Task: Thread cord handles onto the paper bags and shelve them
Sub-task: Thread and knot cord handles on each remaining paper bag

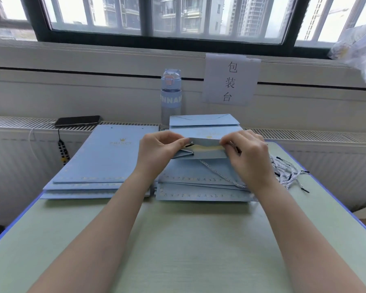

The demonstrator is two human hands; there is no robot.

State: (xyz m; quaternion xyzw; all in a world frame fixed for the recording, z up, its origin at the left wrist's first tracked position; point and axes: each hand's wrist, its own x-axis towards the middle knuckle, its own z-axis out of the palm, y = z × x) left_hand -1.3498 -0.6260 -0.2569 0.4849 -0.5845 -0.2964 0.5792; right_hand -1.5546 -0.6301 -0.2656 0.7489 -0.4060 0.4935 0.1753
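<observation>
While staying clear of the flat stack [101,161] on the left, steady the bag [205,140] through the left hand [159,151], now pinched on the left end of its open top, and hold the black cord tip [189,145] there straight. Hold the bag level above the right stack [184,172] on the table [178,240], opened only enough to reach inside. With the right hand [249,157] gripping the rim's right end, feed the trailing cord [220,176] slowly, clear of the loose cords [287,174] further right.

Left hand [159,149] and right hand [248,154] pinch a pale blue paper bag [205,140] at its rim. A twisted white cord [220,174] trails beneath.
</observation>
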